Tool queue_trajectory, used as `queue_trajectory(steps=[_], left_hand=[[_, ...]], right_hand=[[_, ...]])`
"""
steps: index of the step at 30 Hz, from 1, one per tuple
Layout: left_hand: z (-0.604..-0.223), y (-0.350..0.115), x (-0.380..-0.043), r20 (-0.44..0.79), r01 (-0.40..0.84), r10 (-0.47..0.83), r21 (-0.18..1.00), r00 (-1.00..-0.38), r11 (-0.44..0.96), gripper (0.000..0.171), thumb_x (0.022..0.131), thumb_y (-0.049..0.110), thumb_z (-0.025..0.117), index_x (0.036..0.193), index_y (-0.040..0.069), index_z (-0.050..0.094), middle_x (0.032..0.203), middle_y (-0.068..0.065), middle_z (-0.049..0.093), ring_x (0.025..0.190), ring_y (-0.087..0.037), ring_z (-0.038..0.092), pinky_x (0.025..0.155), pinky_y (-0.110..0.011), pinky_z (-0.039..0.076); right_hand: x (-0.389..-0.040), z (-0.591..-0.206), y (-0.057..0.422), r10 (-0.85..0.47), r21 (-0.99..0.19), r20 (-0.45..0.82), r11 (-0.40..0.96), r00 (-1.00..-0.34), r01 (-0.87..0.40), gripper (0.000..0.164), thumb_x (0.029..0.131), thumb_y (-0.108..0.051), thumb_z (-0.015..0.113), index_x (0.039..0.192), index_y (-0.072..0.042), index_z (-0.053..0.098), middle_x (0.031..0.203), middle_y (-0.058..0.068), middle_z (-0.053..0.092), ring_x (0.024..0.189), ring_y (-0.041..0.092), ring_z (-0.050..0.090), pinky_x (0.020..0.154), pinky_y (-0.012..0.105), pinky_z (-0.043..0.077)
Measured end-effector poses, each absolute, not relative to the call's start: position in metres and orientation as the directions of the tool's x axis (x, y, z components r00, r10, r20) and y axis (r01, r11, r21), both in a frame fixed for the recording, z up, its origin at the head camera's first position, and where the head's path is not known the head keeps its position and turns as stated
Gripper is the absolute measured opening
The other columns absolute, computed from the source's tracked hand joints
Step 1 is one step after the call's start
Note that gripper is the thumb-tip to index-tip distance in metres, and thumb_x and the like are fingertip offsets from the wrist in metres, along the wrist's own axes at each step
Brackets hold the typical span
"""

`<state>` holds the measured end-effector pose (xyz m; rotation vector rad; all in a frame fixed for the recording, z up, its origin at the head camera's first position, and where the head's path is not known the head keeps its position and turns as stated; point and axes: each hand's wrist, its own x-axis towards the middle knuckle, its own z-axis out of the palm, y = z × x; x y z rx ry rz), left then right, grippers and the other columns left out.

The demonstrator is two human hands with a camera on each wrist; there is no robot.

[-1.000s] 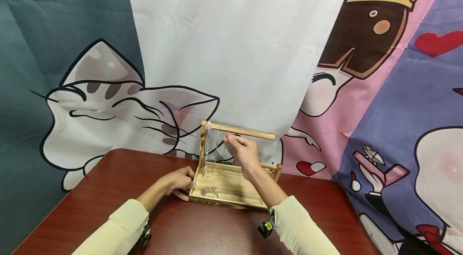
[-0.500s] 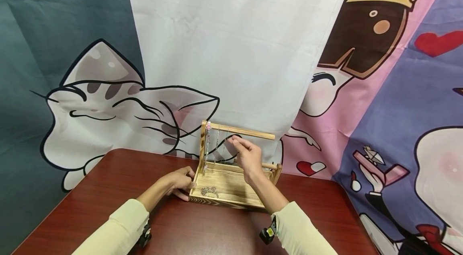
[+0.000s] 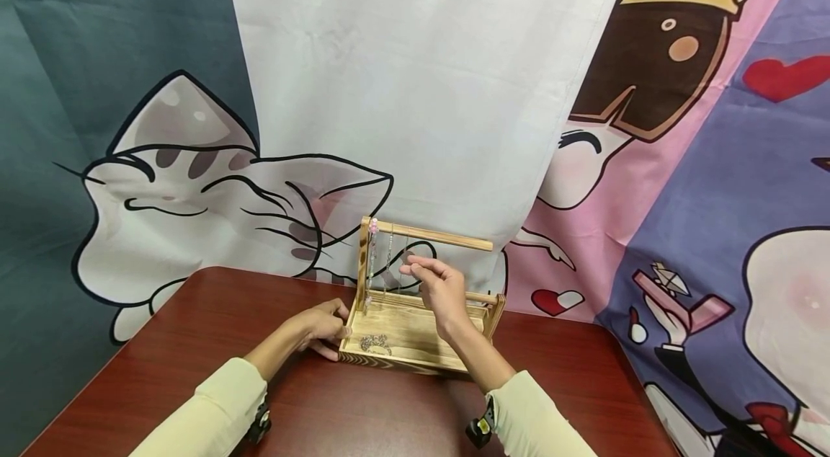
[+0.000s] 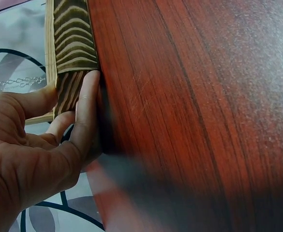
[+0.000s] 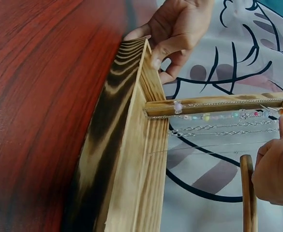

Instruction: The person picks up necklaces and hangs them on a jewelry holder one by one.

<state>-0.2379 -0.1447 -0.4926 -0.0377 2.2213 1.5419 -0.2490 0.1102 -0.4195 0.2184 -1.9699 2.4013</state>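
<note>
A wooden jewellery stand [image 3: 415, 327] with a shallow tray stands on the table. My left hand [image 3: 320, 324] grips the tray's left end; in the left wrist view the thumb [image 4: 42, 99] lies on one side of the corner and fingers on the other. From the top bar [image 3: 441, 236] hang a beaded necklace [image 5: 235, 115], a silver link chain [image 5: 218, 126] and a very thin necklace [image 5: 204, 146]. Beside the thin necklace, below the bar, is my right hand [image 3: 444, 291], thumb and forefinger slightly apart. A silvery ornament [image 3: 375, 344] lies in the tray's front left.
The dark red table [image 3: 259, 385] extends to both sides and in front of the stand. A printed cloth [image 3: 415, 118] hangs right behind it. A lower rod [image 5: 246, 193] crosses the stand's back. My right forearm covers the tray's front right part.
My right hand has left the top bar, where its fingertips were at the thin necklace. It drew back right, then came lower and left beside the strand. The left hand stays put.
</note>
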Motion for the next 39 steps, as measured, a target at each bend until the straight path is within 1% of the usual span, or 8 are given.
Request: queue_trajectory(steps=[5,13,21,26,29,33,36,39], left_hand=[[-0.494,-0.145,-0.238,-0.368,-0.268,0.215,0.884,-0.905,0.383,0.032,0.1,-0.004,0.067,0.128,0.0,0.052,0.1,-0.018,0.066,0.088,-0.026,0.068,0.065,-0.036,0.073],[-0.493,-0.145,-0.238,-0.363,-0.266,0.209,0.885,-0.908,0.383,0.031,0.1,-0.004,0.066,0.128,0.0,0.052,0.099,-0.017,0.064,0.087,-0.026,0.066,0.065,-0.037,0.073],[-0.493,-0.145,-0.237,-0.362,-0.264,0.211,0.886,-0.908,0.382,0.031,0.099,-0.004,0.066,0.127,-0.001,0.053,0.097,-0.016,0.064,0.086,-0.025,0.066,0.065,-0.036,0.073],[-0.493,-0.144,-0.237,-0.359,-0.261,0.213,0.887,-0.909,0.382,0.032,0.098,-0.005,0.065,0.127,-0.001,0.052,0.097,-0.016,0.064,0.086,-0.025,0.067,0.065,-0.037,0.073],[-0.493,-0.144,-0.237,-0.361,-0.263,0.213,0.887,-0.908,0.38,0.032,0.099,-0.005,0.064,0.128,-0.001,0.052,0.097,-0.017,0.065,0.086,-0.026,0.067,0.065,-0.037,0.073],[-0.493,-0.144,-0.237,-0.363,-0.265,0.215,0.886,-0.907,0.38,0.032,0.099,-0.004,0.064,0.129,-0.001,0.052,0.097,-0.018,0.067,0.087,-0.026,0.069,0.066,-0.037,0.073],[-0.492,-0.144,-0.237,-0.363,-0.265,0.216,0.887,-0.906,0.378,0.031,0.099,-0.005,0.064,0.128,-0.001,0.052,0.097,-0.018,0.067,0.087,-0.026,0.069,0.066,-0.037,0.073],[-0.492,-0.144,-0.237,-0.362,-0.266,0.216,0.888,-0.907,0.374,0.031,0.099,-0.005,0.063,0.127,-0.001,0.052,0.097,-0.018,0.067,0.087,-0.026,0.069,0.066,-0.038,0.073]], right_hand=[[-0.247,-0.424,0.11,-0.105,-0.981,0.132,-0.155,-0.986,-0.115,0.03,0.105,-0.007,0.074,0.131,0.007,0.077,0.092,-0.002,0.087,0.045,0.003,0.03,0.044,0.016,0.024],[-0.245,-0.43,0.109,-0.13,-0.99,0.12,-0.083,-0.984,-0.11,0.025,0.106,-0.008,0.072,0.127,0.002,0.08,0.103,0.01,0.088,0.054,0.009,0.059,0.05,0.018,0.046],[-0.242,-0.441,0.107,-0.183,-0.994,0.104,-0.054,-0.978,-0.096,0.026,0.107,-0.007,0.071,0.128,0.004,0.078,0.112,0.017,0.087,0.062,0.011,0.071,0.054,0.02,0.056],[-0.24,-0.452,0.103,-0.241,-0.996,0.085,-0.019,-0.967,-0.082,0.028,0.107,-0.007,0.07,0.13,0.009,0.076,0.118,0.024,0.085,0.074,0.012,0.079,0.066,0.023,0.066],[-0.239,-0.458,0.102,-0.271,-0.998,0.06,0.005,-0.961,-0.064,0.029,0.108,-0.007,0.07,0.131,0.011,0.075,0.12,0.027,0.083,0.085,0.014,0.082,0.081,0.033,0.073],[-0.236,-0.466,0.101,-0.326,-0.998,0.034,0.042,-0.945,-0.05,0.031,0.109,-0.007,0.069,0.133,0.011,0.073,0.126,0.029,0.081,0.102,0.028,0.085,0.102,0.054,0.071],[-0.233,-0.471,0.101,-0.385,-0.993,0.014,0.101,-0.923,-0.057,0.034,0.108,-0.009,0.069,0.137,0.009,0.073,0.133,0.031,0.078,0.114,0.04,0.082,0.108,0.058,0.068],[-0.23,-0.476,0.101,-0.444,-0.978,-0.01,0.192,-0.896,-0.084,0.04,0.108,-0.014,0.07,0.142,0.008,0.071,0.14,0.032,0.074,0.118,0.047,0.08,0.103,0.053,0.071]])
